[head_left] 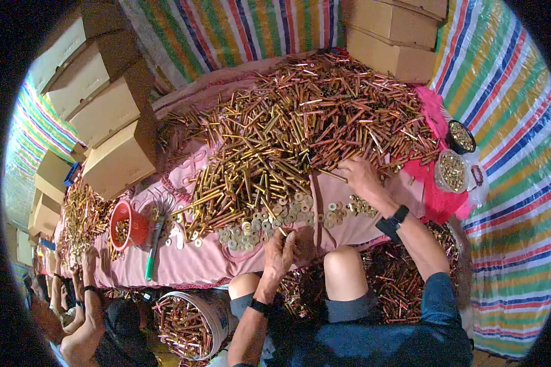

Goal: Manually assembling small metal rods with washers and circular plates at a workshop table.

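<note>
A large heap of long, brass-coloured metal bolts covers much of the pink cloth. At the heap's near right edge, my right hand is closed, with a bolt at its fingertips pointing left. My left hand is closed in a pinch just below a spread of flat round washers. A small pale tip shows between its thumb and fingers, but what it belongs to is unclear. Small nuts lie beside more washers, below my right hand.
At left stand a red bowl and a green-handled brush. A white bucket of bolts is below the table. Another person's hands work at far left. Cardboard boxes are stacked behind; a clear tub sits at right.
</note>
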`<state>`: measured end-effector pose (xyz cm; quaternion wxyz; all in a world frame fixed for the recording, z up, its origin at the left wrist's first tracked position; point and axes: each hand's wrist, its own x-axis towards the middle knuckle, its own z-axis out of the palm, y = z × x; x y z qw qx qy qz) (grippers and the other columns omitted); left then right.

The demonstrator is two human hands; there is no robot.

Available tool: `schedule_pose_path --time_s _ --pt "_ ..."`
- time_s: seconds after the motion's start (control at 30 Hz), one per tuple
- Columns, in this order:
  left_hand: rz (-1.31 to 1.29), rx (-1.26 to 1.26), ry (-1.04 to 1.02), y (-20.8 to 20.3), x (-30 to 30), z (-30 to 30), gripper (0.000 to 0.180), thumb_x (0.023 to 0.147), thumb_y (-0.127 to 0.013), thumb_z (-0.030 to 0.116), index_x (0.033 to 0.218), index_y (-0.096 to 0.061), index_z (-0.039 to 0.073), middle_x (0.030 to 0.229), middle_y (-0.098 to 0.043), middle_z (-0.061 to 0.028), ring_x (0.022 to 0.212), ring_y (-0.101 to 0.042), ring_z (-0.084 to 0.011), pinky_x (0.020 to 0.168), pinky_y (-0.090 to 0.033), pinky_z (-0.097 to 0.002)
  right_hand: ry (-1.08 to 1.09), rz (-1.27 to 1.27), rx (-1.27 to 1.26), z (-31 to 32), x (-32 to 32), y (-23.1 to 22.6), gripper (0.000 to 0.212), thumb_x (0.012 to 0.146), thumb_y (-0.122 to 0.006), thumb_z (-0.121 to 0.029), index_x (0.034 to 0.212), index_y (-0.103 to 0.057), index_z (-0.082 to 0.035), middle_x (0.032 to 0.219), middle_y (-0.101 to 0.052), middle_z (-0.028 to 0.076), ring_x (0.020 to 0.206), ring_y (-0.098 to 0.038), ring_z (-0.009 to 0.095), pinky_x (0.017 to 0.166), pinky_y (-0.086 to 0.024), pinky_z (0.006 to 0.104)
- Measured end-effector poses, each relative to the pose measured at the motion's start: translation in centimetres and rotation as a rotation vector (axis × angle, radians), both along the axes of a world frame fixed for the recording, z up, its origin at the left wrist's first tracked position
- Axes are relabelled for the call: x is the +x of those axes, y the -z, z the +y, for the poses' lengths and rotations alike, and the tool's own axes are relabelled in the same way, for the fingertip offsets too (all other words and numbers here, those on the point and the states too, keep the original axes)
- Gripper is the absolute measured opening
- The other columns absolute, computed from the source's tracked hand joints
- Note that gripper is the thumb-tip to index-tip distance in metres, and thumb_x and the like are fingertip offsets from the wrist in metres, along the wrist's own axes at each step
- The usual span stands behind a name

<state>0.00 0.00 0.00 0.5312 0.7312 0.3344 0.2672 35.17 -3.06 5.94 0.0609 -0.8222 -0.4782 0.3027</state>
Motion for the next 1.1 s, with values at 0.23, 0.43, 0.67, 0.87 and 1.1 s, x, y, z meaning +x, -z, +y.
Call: schedule_pose_path --time_s 0.23,0.43,0.67,0.87,1.1 --pt "0.052 -0.176 -0.053 0.0 -1.8 0.0 0.032 0.102 -0.059 0.023 0.125 -0.061 0.001 0.106 -0.070 -0.0076 0.094 -0.063 -0.0148 0.085 -0.052 -0.0303 -0.100 -0.113 0.058 4.3 -6.6 -3.1 0.049 0.107 -0.036 -0.037 0.146 -0.049 -0.010 0.157 -0.034 0.024 0.145 -0.034 0.037 0.118 -0.029 0.0418" --pt "0.040 -0.100 -0.006 0.5 1.3 0.2 0.031 0.101 -0.059 0.028 0.120 -0.065 0.003 0.105 -0.072 -0.0191 0.095 -0.070 -0.0260 0.085 -0.054 -0.0374 -0.534 -0.882 0.447 4.2 0.0 4.3 0.010 0.084 -0.060 -0.013 0.091 -0.066 -0.011 0.090 -0.059 0.015 0.078 -0.064 0.034 0.059 -0.051 0.0462" --pt "-0.242 0.091 -0.123 2.4 0.7 -1.1 0.021 0.099 -0.059 0.019 0.111 -0.060 0.002 0.093 -0.065 -0.0234 0.082 -0.064 -0.0365 0.075 -0.050 -0.0428 -0.528 -0.557 0.573 3.6 -3.0 1.7 0.019 0.089 -0.059 -0.009 0.106 -0.058 -0.001 0.102 -0.056 0.025 0.096 -0.057 0.045 0.081 -0.048 0.0498" --pt "-0.317 0.158 -0.138 3.4 2.9 -0.3 0.026 0.100 -0.056 0.024 0.114 -0.057 0.003 0.095 -0.063 -0.0277 0.090 -0.062 -0.0483 0.076 -0.050 -0.0487 0.024 0.044 0.773 1.9 -2.1 2.1 0.025 0.096 -0.058 -0.017 0.115 -0.056 -0.001 0.105 -0.060 0.012 0.084 -0.060 0.021 0.072 -0.050 0.0352" --pt "-0.153 0.148 -0.187 4.9 2.8 -0.6 0.026 0.101 -0.055 0.027 0.112 -0.057 0.004 0.093 -0.063 -0.0283 0.089 -0.061 -0.0492 0.077 -0.051 -0.0514 0.379 0.743 0.824 -0.4 -12.0 -2.2 0.035 0.097 -0.061 -0.016 0.130 -0.055 -0.007 0.101 -0.067 0.004 0.075 -0.062 0.010 0.064 -0.050 0.0244"
